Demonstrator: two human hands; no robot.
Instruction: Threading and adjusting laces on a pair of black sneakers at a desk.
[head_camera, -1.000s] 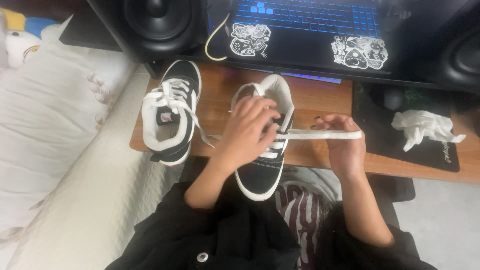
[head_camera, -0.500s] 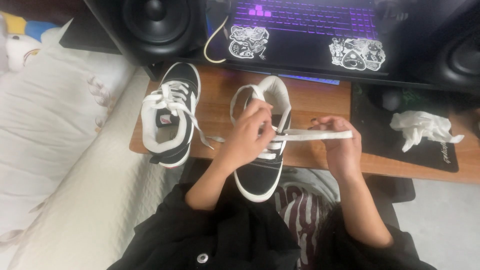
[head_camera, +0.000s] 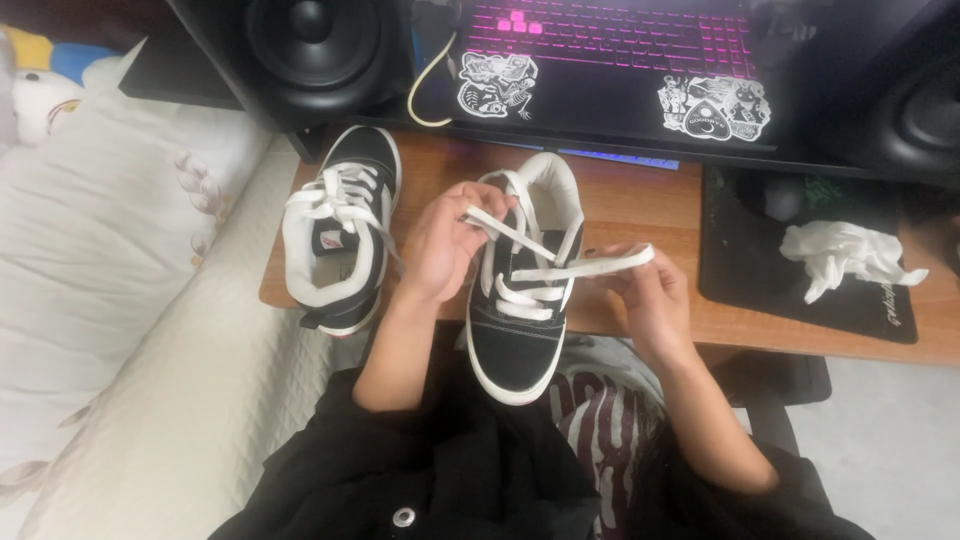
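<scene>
Right now the work is lacing the black-and-white sneaker (head_camera: 522, 300), which lies toe toward the person, half on the edge of the wooden desk (head_camera: 640, 205) and half over the lap. The left hand (head_camera: 445, 245) is closed in a pinch on one end of the flat white lace (head_camera: 560, 268), drawing it up and across the tongue; the right hand (head_camera: 650, 295) pinches the other end between thumb and fingers, holding it out level to the right. Both strands look fairly taut. To do this step well, I would judge that each end should stay flat and untwisted as it passes through its eyelet, with even pull on both sides so the crossings sit square and the two tails come out equal. Steadying the shoe against the desk edge should keep it from sliding. Its partner, a second sneaker (head_camera: 340, 235), sits just left on the desk, already laced. Behind are a speaker (head_camera: 300, 45), a laptop (head_camera: 610, 55) with stickers, and a crumpled tissue (head_camera: 845, 255) on a dark mat (head_camera: 740, 250).
</scene>
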